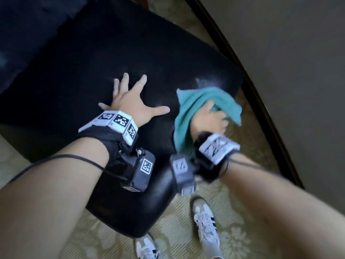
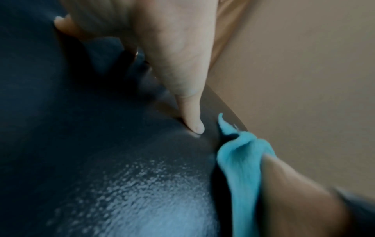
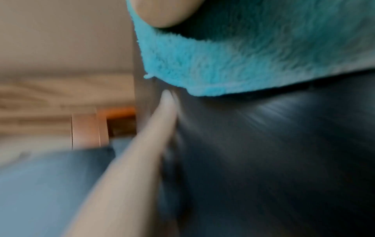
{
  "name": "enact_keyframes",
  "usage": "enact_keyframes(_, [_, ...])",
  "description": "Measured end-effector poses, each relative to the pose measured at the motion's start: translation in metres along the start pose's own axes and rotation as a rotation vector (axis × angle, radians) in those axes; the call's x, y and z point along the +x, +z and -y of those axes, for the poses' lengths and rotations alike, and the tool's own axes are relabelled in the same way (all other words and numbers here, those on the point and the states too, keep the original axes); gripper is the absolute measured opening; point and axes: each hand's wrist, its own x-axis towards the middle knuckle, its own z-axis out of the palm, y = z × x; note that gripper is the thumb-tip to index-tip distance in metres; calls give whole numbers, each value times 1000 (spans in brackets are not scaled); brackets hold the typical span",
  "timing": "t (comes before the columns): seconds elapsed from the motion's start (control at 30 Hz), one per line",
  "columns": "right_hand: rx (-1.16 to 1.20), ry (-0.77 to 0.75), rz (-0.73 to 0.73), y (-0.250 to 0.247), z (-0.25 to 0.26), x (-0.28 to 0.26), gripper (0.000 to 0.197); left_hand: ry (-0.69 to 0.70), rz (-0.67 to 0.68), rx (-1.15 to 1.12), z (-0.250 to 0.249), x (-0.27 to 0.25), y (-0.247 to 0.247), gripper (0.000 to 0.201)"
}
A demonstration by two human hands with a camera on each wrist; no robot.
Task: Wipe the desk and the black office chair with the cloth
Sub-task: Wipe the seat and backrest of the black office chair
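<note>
Office chair (image 1: 89,58): black, glossy leather-look seat, lying broad and flat, light glaring off its right part. Cloth (image 1: 197,101): teal, fluffy, bunched and folded, resting on the seat's right edge, partly hanging over it.

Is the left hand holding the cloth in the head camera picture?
No, the left hand lies flat with spread fingers on the black chair seat, while the right hand grips the teal cloth.

A fluffy turquoise cloth (image 3: 233,64) fills the frame from twelve to three o'clock, its hem lying on the black chair seat (image 3: 274,160); a fingertip (image 3: 162,14) presses into it at twelve; another blurred finger (image 3: 142,152) reaches in from seven o'clock.
</note>
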Motion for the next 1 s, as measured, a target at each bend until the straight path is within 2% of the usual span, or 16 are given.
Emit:
enact_keyframes(0.1, [149,154,-148,-11,44,73,65,-44,-20,-29,-6,6,2,105])
enact_keyframes(0.13, [159,180,-191,-6,45,70,73,-55,-18,-33,-9,7,3,105])
enact_keyframes(0.17, [117,137,-212,4,37,55,79,-68,-16,-37,-11,7,4,105])
enact_keyframes(0.23, [19,-48,-215,16,16,3,88,-87,-32,-40,-11,6,6,100])
enact_keyframes(0.27, [-22,-81,-186,18,4,-17,92,-92,-30,-37,-11,6,6,96])
enact_keyframes(0.33, [-98,-48,-172,20,9,-11,97,-103,-16,-32,-11,6,5,92])
enact_keyframes(0.4, [-105,68,-224,15,43,28,100,-104,-9,-38,-14,10,3,97])
enact_keyframes(0.47, [-42,111,-225,4,73,69,98,-104,-17,-62,-20,14,3,104])
enact_keyframes(0.53, [0,107,-170,2,82,87,93,-118,-43,-75,-22,17,2,107])
enact_keyframes(0.67, [-131,-107,-358,28,40,22,87,-154,-42,-66,-17,14,7,103])
enact_keyframes(0.73, [-178,-117,-303,26,34,5,88,-152,-14,-43,-18,13,4,99])
enact_keyframes(0.77, [-172,-78,-282,25,42,19,85,-150,-3,-34,-18,13,2,99])
enact_keyframes(0.8, [-125,-5,-332,22,56,41,78,-146,3,-33,-19,14,0,99])
enact_keyframes(0.9, [108,120,-621,0,95,120,51,-138,0,-58,-27,21,1,105])
enact_keyframes(0.93, [145,157,-511,-6,102,131,50,-141,-5,-58,-28,22,0,106])
enact_keyframes(1.0, [169,160,-152,-15,100,135,59,-152,-9,-58,-28,23,1,107])
